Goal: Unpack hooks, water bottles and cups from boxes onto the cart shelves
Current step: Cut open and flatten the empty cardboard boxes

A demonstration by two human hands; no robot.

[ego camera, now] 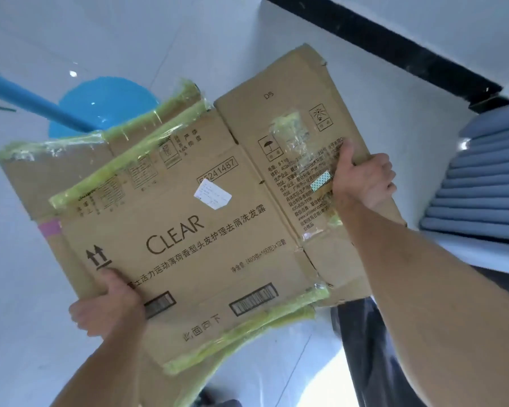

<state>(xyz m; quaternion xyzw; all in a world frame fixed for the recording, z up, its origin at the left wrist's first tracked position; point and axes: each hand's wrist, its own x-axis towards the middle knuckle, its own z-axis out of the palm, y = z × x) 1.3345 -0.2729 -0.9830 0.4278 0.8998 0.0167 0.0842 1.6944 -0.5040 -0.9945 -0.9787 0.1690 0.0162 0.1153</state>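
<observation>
Flattened cardboard box (188,224) held in both hands above the floor.

Our left hand (109,306) grips the near lower edge, thumb on the printed face; our right hand (362,177) grips the right flap, thumb on top. Yellow-green tape (247,333) lines the box edges. Beyond it, a blue basin (106,104) sits on the white floor (18,289).

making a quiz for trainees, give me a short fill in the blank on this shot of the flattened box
1. The flattened cardboard box is held by ____ hands.
2. The large brand word printed on it reads ____.
3. The tape along its flap edges is ____ in colour.
4. The right hand grips the box with its ____ on the printed face.

Missing words: two (both); CLEAR; green; thumb
</observation>
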